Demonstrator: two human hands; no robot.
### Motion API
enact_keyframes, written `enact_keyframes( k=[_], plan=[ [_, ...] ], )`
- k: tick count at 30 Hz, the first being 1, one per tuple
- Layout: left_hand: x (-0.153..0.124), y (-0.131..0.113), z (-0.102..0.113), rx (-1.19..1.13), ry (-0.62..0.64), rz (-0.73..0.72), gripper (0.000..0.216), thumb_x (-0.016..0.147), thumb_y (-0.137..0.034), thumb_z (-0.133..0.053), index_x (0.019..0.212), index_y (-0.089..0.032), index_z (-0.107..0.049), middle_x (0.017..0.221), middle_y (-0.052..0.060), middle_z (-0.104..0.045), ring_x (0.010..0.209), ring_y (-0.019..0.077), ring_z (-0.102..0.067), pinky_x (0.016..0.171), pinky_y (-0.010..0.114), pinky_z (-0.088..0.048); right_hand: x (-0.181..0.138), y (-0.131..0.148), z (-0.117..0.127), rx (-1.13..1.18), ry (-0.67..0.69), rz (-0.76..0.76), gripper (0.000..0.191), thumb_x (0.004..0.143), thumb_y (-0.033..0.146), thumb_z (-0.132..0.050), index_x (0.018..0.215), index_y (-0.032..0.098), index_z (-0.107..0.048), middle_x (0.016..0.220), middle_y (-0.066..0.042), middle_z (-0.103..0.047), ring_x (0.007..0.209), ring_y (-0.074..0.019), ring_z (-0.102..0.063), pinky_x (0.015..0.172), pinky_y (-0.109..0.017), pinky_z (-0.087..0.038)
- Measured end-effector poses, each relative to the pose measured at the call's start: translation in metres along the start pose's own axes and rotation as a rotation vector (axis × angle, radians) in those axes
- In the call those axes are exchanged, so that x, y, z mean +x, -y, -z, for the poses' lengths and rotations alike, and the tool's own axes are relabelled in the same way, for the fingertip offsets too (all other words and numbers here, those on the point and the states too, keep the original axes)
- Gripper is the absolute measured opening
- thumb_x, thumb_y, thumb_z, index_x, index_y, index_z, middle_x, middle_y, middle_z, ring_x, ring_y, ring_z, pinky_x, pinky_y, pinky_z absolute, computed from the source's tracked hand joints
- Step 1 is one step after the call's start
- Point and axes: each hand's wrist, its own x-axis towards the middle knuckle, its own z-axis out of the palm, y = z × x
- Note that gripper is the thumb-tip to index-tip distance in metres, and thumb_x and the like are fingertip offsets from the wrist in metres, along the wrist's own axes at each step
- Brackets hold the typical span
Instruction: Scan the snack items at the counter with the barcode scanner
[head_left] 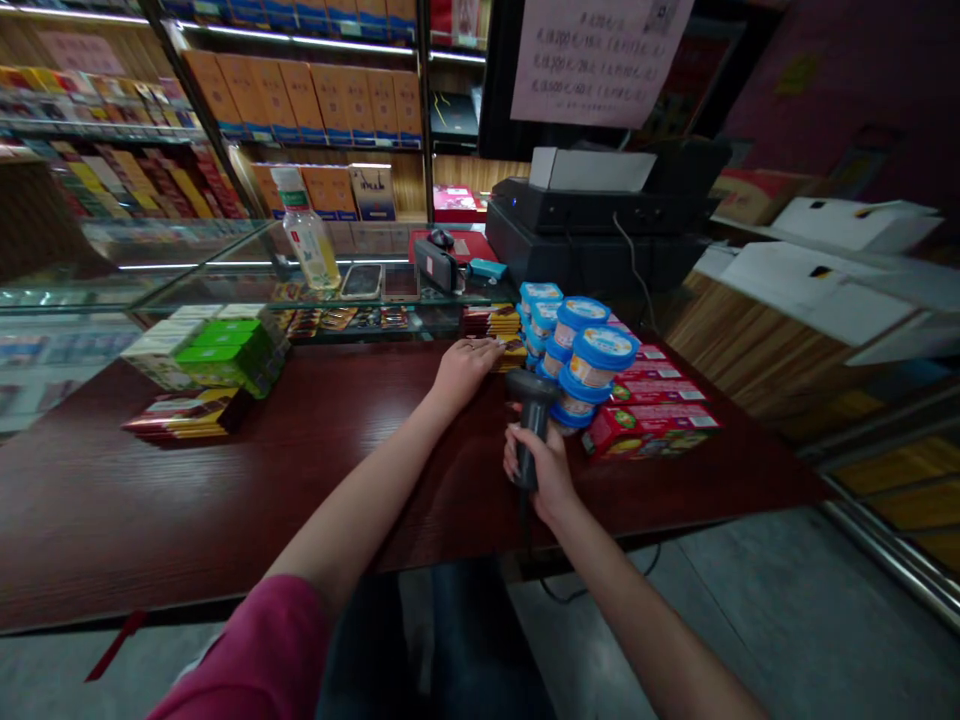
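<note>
A dark handheld barcode scanner (531, 430) is gripped by its handle in my right hand (551, 465), its head up beside the blue-lidded tubs (581, 350). My left hand (466, 372) reaches to a stack of flat yellow-and-brown packets (491, 322). Its fingers are closed together over the near packet (511, 353), which still lies at the stack; the thumb is hidden. Red boxes (652, 420) are lined up right of the tubs. At the left of the table lie more yellow-and-brown packets (189, 415), beside green cartons (232, 352) and white-and-green cartons (161, 348).
Behind the wooden table (315, 480) runs a glass counter (217, 265) bearing a bottle (306, 235), a phone (362, 281) and a black device (439, 265). A black cash-register unit (592, 255) stands at the back right. White open boxes (817, 290) are farther right. A cable (570, 597) hangs below.
</note>
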Motion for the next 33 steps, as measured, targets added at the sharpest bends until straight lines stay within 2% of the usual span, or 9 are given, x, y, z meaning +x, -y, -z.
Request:
enact_keyframes(
  k=[6,10,14,18,22,24,27,30,33],
  plan=[
    [0.000,0.000,-0.018,0.022,0.033,0.023,0.044,0.105,-0.012,-0.048,0.145,-0.017,-0.065,0.150,0.011,-0.066,0.143,0.0232,-0.061,0.119,0.042,-0.049,-0.001,0.000,0.001,0.020,0.025,-0.033,0.052,0.072,0.031,-0.080,0.117,0.023,-0.055,0.061,0.010,-0.057,0.039,-0.0087,-0.045,0.035,-0.019,-0.036],
    [-0.009,-0.002,-0.011,0.056,-0.004,0.037,0.053,0.106,-0.014,-0.041,0.158,-0.018,-0.051,0.163,0.010,-0.052,0.154,0.0207,-0.048,0.130,0.043,-0.037,-0.003,0.002,0.002,0.024,0.061,-0.040,0.050,0.074,0.031,-0.080,0.116,0.024,-0.055,0.063,0.010,-0.057,0.040,-0.0082,-0.044,0.036,-0.019,-0.036],
    [-0.048,0.015,0.025,0.083,-0.056,0.014,0.056,0.106,-0.014,-0.039,0.161,-0.021,-0.047,0.166,0.008,-0.048,0.155,0.0177,-0.045,0.131,0.039,-0.034,-0.004,0.006,0.003,0.003,0.130,-0.054,0.049,0.073,0.031,-0.081,0.115,0.023,-0.057,0.063,0.010,-0.057,0.040,-0.0077,-0.043,0.037,-0.019,-0.036],
    [-0.117,0.054,0.085,0.142,-0.128,0.040,0.056,0.105,-0.014,-0.043,0.159,-0.026,-0.049,0.163,0.006,-0.053,0.155,0.0178,-0.046,0.130,0.039,-0.035,0.001,0.005,-0.008,-0.020,0.269,-0.150,0.044,0.072,0.029,-0.082,0.110,0.021,-0.060,0.065,0.008,-0.058,0.040,-0.0070,-0.041,0.038,-0.019,-0.034],
    [-0.192,0.087,0.150,0.238,-0.191,0.199,0.050,0.101,-0.016,-0.048,0.147,-0.029,-0.060,0.152,0.005,-0.066,0.146,0.0194,-0.057,0.128,0.042,-0.038,0.011,-0.014,-0.046,0.015,0.424,-0.257,0.038,0.074,0.028,-0.081,0.106,0.021,-0.062,0.065,0.007,-0.057,0.041,-0.0057,-0.036,0.039,-0.019,-0.031],
    [-0.226,0.097,0.178,0.288,-0.234,0.345,0.045,0.098,-0.016,-0.049,0.138,-0.028,-0.066,0.141,0.005,-0.073,0.139,0.0212,-0.063,0.126,0.044,-0.040,0.015,-0.030,-0.075,0.029,0.507,-0.311,0.037,0.074,0.027,-0.081,0.106,0.020,-0.063,0.066,0.007,-0.056,0.041,-0.0053,-0.035,0.040,-0.019,-0.030],
    [-0.269,0.107,0.214,0.355,-0.276,0.590,0.044,0.092,-0.014,-0.050,0.131,-0.023,-0.068,0.135,0.010,-0.074,0.137,0.0278,-0.063,0.124,0.052,-0.041,0.016,-0.057,-0.122,0.050,0.612,-0.385,0.036,0.074,0.027,-0.080,0.105,0.019,-0.064,0.066,0.006,-0.057,0.042,-0.0049,-0.034,0.041,-0.019,-0.030],
    [-0.299,0.114,0.236,0.363,-0.227,0.730,0.053,0.085,-0.011,-0.051,0.137,-0.018,-0.065,0.144,0.015,-0.068,0.145,0.0326,-0.056,0.125,0.056,-0.039,0.013,-0.083,-0.166,0.074,0.693,-0.464,0.034,0.073,0.026,-0.078,0.103,0.019,-0.063,0.065,0.006,-0.056,0.043,-0.0049,-0.033,0.042,-0.018,-0.028],
    [-0.315,0.122,0.242,0.328,-0.161,0.765,0.065,0.084,-0.008,-0.051,0.148,-0.017,-0.058,0.157,0.015,-0.059,0.153,0.0301,-0.048,0.129,0.055,-0.035,0.008,-0.102,-0.197,0.085,0.744,-0.519,0.033,0.073,0.024,-0.075,0.104,0.018,-0.063,0.065,0.006,-0.056,0.044,-0.0050,-0.034,0.043,-0.018,-0.027]
  ],
)
